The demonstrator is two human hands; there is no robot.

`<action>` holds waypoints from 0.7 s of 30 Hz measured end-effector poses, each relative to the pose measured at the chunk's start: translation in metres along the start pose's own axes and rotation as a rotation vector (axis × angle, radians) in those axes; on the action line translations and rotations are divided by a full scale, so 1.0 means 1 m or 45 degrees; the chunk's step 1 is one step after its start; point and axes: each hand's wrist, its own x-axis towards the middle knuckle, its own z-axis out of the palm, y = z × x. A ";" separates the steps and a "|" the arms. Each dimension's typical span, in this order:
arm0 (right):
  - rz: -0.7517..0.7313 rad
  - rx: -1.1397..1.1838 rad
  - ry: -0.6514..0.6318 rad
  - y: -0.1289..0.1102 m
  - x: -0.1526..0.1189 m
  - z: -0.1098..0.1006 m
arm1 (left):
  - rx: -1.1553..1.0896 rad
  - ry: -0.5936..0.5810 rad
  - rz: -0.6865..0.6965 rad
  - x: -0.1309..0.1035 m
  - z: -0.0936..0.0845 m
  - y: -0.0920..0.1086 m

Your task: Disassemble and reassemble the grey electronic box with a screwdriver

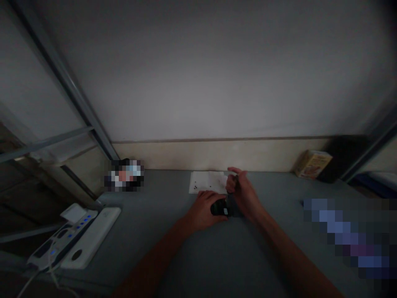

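My left hand (204,211) is closed round a small black rounded device (219,207) with a little pale label, and steadies it on the grey table. Just to the right, my right hand (240,188) is raised over the device's edge with its fingers curled in a pinch. Something thin and dark seems to be between those fingers, too dim to name. Behind both hands lies a white sheet of paper (203,180), partly covered by my right hand. Several tiny dark pieces (195,187) rest on its left part, and a single one sits nearer its middle.
On the left stand a power strip (66,236) with blue lights and cables, and a long white case (93,238). A yellow box (313,164) and a dark panel (343,157) are at the back right. Blurred-out items lie at both sides. A wall closes off the back.
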 end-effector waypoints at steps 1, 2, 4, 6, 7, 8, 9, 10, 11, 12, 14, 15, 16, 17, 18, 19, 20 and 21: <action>0.030 0.029 -0.007 0.000 0.001 0.000 | 0.000 0.004 0.002 0.000 0.000 0.000; 0.059 0.041 -0.018 -0.001 0.001 -0.001 | 0.000 0.005 0.002 0.000 0.000 0.000; 0.072 0.003 -0.019 -0.003 0.000 -0.001 | 0.003 0.004 -0.003 0.000 0.001 -0.001; 0.051 -0.044 -0.009 -0.003 -0.002 -0.002 | 0.005 0.004 -0.007 0.000 0.001 -0.001; 0.041 -0.049 -0.013 -0.003 -0.003 -0.001 | 0.005 0.004 -0.006 0.000 0.001 -0.001; 0.027 -0.046 -0.018 -0.003 -0.004 0.000 | 0.004 0.005 -0.005 0.000 0.001 -0.001; 0.004 -0.044 -0.019 -0.003 -0.004 0.001 | 0.004 0.006 -0.002 0.000 0.001 -0.001; -0.018 -0.045 -0.025 -0.002 -0.004 0.002 | 0.004 0.006 0.000 0.000 0.001 -0.001; -0.025 -0.050 -0.037 -0.002 -0.004 0.003 | 0.006 0.006 -0.001 0.000 0.001 -0.001; -0.022 -0.054 -0.052 -0.002 -0.004 0.005 | 0.010 0.006 -0.005 0.000 0.002 -0.001; 0.005 -0.077 -0.089 -0.003 -0.004 0.007 | 0.022 0.004 -0.009 0.000 0.002 -0.001; 0.022 -0.111 -0.111 -0.004 -0.005 0.008 | 0.028 0.003 -0.008 0.000 0.002 -0.001; 0.027 -0.154 -0.119 -0.005 -0.006 0.008 | 0.033 0.005 -0.006 0.000 0.002 -0.001; 0.017 -0.196 -0.111 -0.005 -0.007 0.008 | 0.036 0.009 -0.002 0.000 0.002 -0.001; 0.003 -0.230 -0.095 -0.004 -0.008 0.008 | 0.038 0.015 0.003 0.000 0.002 -0.001; -0.009 -0.254 -0.078 -0.004 -0.008 0.007 | 0.039 0.021 0.008 0.000 0.002 -0.001; -0.023 -0.265 -0.060 -0.003 -0.008 0.007 | 0.038 0.023 0.015 -0.001 0.003 -0.001; -0.043 -0.260 -0.045 -0.002 -0.008 0.006 | 0.036 0.023 0.022 -0.001 0.003 -0.001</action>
